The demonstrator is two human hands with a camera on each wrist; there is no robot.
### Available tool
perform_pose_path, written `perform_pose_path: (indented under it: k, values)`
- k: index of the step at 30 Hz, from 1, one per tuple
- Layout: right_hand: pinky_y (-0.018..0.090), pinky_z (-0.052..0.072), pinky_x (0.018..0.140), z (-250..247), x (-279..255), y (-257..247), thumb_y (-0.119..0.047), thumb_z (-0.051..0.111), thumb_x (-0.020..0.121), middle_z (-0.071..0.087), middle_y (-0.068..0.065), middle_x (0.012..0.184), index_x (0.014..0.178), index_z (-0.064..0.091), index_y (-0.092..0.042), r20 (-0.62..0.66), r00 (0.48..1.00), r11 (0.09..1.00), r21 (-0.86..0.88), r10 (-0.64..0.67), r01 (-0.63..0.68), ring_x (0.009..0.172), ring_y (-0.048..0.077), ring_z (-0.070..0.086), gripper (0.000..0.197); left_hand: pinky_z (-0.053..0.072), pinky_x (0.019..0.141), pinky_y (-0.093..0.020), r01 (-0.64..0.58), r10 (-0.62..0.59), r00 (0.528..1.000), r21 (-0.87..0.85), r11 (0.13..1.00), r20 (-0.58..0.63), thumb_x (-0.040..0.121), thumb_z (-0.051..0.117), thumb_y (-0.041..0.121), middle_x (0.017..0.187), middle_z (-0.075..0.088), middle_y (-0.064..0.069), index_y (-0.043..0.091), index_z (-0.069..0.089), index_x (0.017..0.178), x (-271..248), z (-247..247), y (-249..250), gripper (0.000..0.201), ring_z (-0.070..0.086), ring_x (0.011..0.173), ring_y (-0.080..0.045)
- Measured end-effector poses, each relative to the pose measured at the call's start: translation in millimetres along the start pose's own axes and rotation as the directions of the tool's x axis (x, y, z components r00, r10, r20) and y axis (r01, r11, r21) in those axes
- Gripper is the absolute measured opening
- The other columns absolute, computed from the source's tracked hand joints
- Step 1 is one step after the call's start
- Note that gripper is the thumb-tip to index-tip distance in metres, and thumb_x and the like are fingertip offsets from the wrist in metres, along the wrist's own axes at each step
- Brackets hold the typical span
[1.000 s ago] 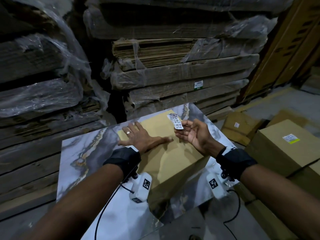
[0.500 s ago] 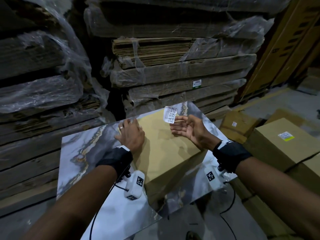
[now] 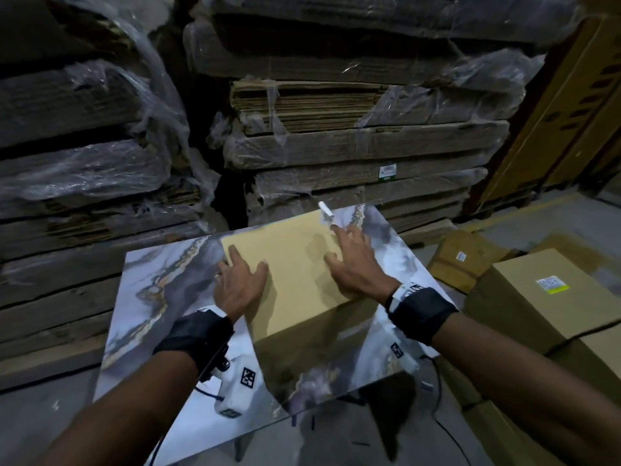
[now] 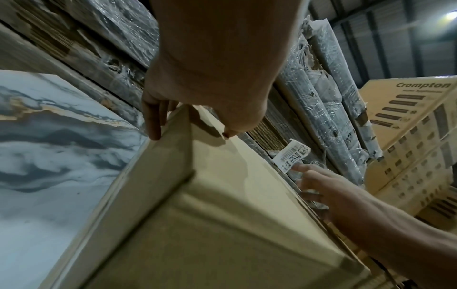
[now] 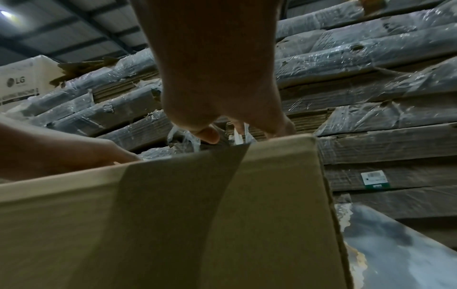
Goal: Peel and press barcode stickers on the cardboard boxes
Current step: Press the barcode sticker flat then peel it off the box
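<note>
Sticker [image 3: 325,208]: where have you got it now?

You've carried it out to the far right corner of the box [image 3: 295,264]. It stands up off the tip of your right hand's [image 3: 356,267] forefinger, printed face showing in the left wrist view, and it isn't flat on the cardboard yet.

So what's different from a second ago?

You had that hand palm up over the middle of the box with the sticker held up in front of you. You've since turned it palm down and reached far and right. Your left hand [image 3: 240,284] has slid from the middle of the lid to the left edge.

And the hands themselves?

Your right fingers are stretched out and spread over the lid. Whether the sticker is nipped between two of them or only clinging to one, I can't tell. Your left hand lies flat and loose, thumb on top and fingers over the left side, bracing the box on the tabletop [image 3: 161,297].

What does that mean for the job?

I'd say the peeling is behind you and the sticking is about to start. You'll likely need to lay the sticker down and rub it flat. The boxes [image 3: 524,317] on the right already carry theirs.
</note>
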State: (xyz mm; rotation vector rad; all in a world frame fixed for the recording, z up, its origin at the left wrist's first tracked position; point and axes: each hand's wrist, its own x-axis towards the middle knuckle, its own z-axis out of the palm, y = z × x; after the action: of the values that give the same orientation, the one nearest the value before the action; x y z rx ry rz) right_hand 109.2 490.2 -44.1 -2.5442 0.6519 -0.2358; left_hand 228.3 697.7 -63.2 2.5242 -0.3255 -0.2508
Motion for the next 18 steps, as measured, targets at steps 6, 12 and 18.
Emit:
perform_pose_path:
  k: [6,12,18]
  values:
    - [0.054,0.031,0.109,6.3,-5.4,-12.3,-0.039,0.050,0.097,0.035,0.023,0.140,0.157,0.021,-0.025,0.057,0.998,0.999,-0.029,-0.018,0.019,0.132,0.047,0.035,0.068,0.034,0.109,-0.057,0.037,-0.035,0.998,0.041,0.998,-0.054,0.100,0.045,0.054,0.158,0.022,-0.026,0.012,0.009,0.159,-27.6,6.9,5.6,0.081,0.032,0.140,-0.050]
    - [0.053,0.033,0.104,7.8,-18.3,-17.5,-0.037,0.050,0.096,0.039,0.022,0.132,0.156,0.022,-0.029,0.070,0.994,0.997,-0.004,-0.080,0.080,0.123,0.047,0.039,0.067,0.034,0.108,-0.057,0.048,-0.047,0.992,0.007,0.999,-0.114,0.102,0.044,0.048,0.153,0.028,-0.028,0.009,0.016,0.157,-52.8,7.2,0.1,0.074,0.033,0.136,-0.051]
    - [0.050,0.035,0.099,17.3,-43.7,-33.3,-0.035,0.049,0.094,0.041,0.018,0.124,0.155,0.027,-0.031,0.076,0.978,0.980,0.049,-0.195,0.191,0.111,0.043,0.041,0.065,0.031,0.111,-0.056,0.113,-0.118,0.970,-0.035,0.993,-0.212,0.103,0.044,0.045,0.154,0.029,-0.028,0.008,0.019,0.159,-87.3,-4.1,-22.5,0.072,0.030,0.139,-0.050]
